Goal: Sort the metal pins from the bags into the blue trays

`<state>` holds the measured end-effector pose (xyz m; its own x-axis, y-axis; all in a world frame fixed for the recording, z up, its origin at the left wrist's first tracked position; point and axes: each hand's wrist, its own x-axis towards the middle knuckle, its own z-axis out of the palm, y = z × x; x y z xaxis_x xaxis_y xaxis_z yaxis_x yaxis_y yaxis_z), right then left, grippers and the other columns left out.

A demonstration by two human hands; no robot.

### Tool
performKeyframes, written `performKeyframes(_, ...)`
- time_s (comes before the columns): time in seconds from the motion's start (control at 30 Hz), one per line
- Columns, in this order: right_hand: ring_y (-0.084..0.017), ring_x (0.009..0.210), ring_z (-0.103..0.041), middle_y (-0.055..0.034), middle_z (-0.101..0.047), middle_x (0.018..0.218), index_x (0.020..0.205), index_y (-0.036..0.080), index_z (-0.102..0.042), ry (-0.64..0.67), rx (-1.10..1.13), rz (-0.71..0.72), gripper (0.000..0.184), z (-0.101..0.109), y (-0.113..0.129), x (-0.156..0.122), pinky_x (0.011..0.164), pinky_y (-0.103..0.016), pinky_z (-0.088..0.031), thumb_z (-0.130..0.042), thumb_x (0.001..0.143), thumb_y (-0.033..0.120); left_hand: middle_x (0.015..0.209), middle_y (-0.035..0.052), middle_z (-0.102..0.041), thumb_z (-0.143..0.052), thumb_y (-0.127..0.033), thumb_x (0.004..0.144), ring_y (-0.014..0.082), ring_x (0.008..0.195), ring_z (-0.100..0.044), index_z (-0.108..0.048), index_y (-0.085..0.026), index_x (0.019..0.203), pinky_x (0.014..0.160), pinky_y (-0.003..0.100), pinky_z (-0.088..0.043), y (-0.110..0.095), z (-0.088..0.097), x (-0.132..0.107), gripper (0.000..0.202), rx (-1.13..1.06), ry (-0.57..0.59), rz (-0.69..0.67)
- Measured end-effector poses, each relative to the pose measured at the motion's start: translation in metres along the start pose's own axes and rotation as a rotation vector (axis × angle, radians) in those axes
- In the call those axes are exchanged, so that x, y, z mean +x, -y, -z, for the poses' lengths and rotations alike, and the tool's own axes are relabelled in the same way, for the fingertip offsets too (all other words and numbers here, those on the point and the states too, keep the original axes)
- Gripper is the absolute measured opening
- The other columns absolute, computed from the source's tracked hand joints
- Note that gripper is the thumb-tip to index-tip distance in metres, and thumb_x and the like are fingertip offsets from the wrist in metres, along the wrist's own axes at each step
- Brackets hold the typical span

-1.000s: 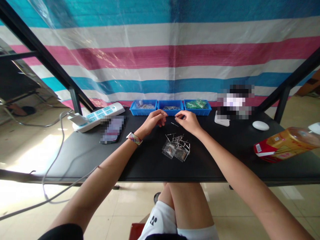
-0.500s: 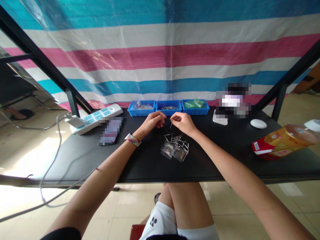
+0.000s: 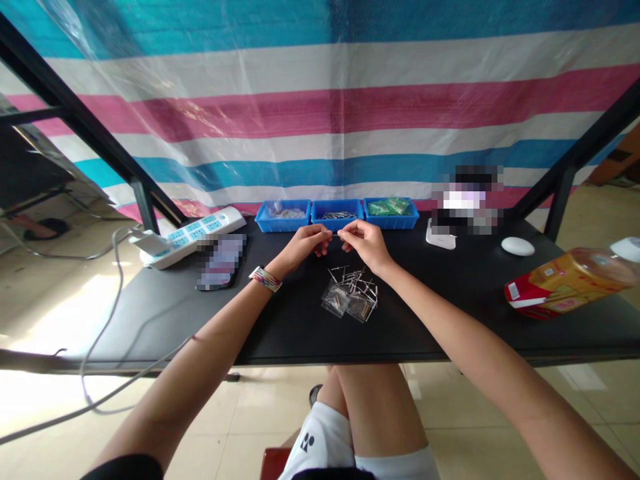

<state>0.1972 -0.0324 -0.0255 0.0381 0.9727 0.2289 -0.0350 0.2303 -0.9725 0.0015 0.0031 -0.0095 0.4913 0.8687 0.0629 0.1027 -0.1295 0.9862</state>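
My left hand (image 3: 309, 243) and my right hand (image 3: 364, 241) meet in front of the blue bins, fingertips almost touching. Between them runs a thin metal blind rivet (image 3: 336, 234), pinched in the fingers of both; most of it is hidden. Below the hands lies a loose pile of similar silvery rivets (image 3: 354, 279). Two small clear plastic bags (image 3: 336, 300) with small brass-coloured pieces lie against the pile's near side. The middle blue bin (image 3: 337, 225), just behind my fingers, contains more rivets.
The left blue bin (image 3: 283, 225) contains clear bags; the right one (image 3: 391, 222) has green packets. A power strip (image 3: 195, 235) and phone (image 3: 223, 262) lie left. A white case (image 3: 441, 237), white oval object (image 3: 517, 247) and drink bottle (image 3: 565, 283) are right.
My right hand has turned slightly and moved left, bringing the rivet from hanging downward to lying level between both hands' fingertips. The left fingers have closed at its other end.
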Motion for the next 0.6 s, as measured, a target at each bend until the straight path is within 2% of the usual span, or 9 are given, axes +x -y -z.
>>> performKeyframes(0.23, -0.013, 0.061, -0.068, 0.0003, -0.072, 0.076, 0.081, 0.02, -0.068, -0.013, 0.189, -0.175, 0.033, 0.0022, -0.0012, 0.0003, 0.056, -0.024, -0.06, -0.089, 0.068, 0.042, 0.072, -0.0001, -0.063, -0.081, -0.042, 0.082, 0.0117, 0.063, -0.061, -0.066, -0.017, 0.088, 0.057, 0.022, -0.047, 0.0013, 0.0002, 0.0006, 0.03, 0.0, -0.047, -0.095)
performKeyframes(0.4, -0.013, 0.065, -0.069, 0.0019, -0.069, 0.073, 0.079, 0.019, -0.069, -0.028, 0.224, -0.146, 0.033, 0.0017, -0.0016, 0.0002, 0.06, -0.025, -0.062, -0.091, 0.062, 0.037, 0.071, 0.0004, -0.064, -0.08, -0.042, 0.082, 0.0121, 0.061, -0.061, -0.066, -0.017, 0.088, 0.055, 0.022, -0.046, -0.0029, 0.0005, -0.0006, 0.029, -0.002, -0.038, -0.054)
performKeyframes(0.6, -0.015, 0.067, -0.07, 0.001, -0.07, 0.074, 0.078, 0.02, -0.068, -0.024, 0.156, -0.094, 0.034, 0.0019, 0.0004, -0.0009, 0.065, -0.028, -0.062, -0.091, 0.062, 0.039, 0.067, 0.0042, -0.063, -0.068, -0.054, 0.091, 0.014, 0.057, -0.061, -0.063, -0.017, 0.075, 0.053, 0.024, -0.044, -0.0013, 0.003, 0.0002, 0.041, -0.025, -0.024, 0.055)
